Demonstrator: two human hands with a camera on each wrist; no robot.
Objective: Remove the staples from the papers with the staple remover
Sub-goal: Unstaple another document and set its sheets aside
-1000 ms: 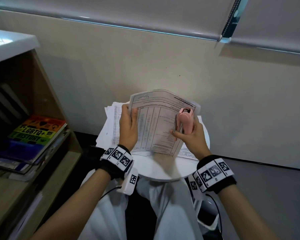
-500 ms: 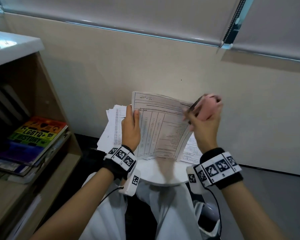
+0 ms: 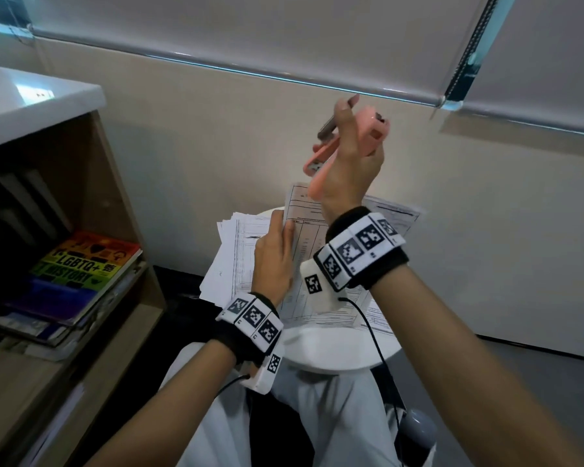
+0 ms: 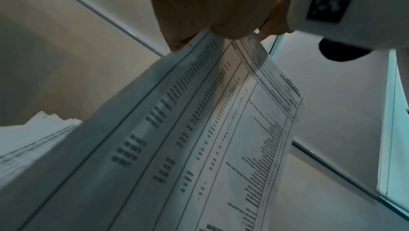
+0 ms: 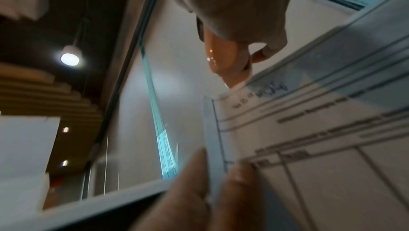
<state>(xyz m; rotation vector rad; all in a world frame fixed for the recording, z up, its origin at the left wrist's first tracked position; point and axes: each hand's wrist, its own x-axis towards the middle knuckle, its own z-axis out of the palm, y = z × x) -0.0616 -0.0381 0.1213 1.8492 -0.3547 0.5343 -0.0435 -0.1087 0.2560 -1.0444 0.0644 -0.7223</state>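
Note:
My right hand (image 3: 358, 136) is raised well above the papers and grips the pink staple remover (image 3: 370, 131), whose halves stand spread apart. The same hand (image 5: 232, 7) and pink tool (image 5: 223, 59) show in the right wrist view, just off the sheet's top corner. My left hand (image 3: 273, 257) holds the printed set of papers (image 3: 395, 217) by its left edge, thumb on top. In the left wrist view the thumb (image 4: 199, 7) pinches the tabled sheet (image 4: 221, 129). No staple can be made out.
A fanned pile of loose sheets (image 3: 230, 261) lies on the small round white table (image 3: 334, 348) by the wall. A wooden shelf with stacked books (image 3: 85, 264) stands at the left. My lap is right under the table's near rim.
My right hand has lifted the staple remover from the paper's upper right corner to high above it. The left hand keeps its hold while the paper sinks towards the table.

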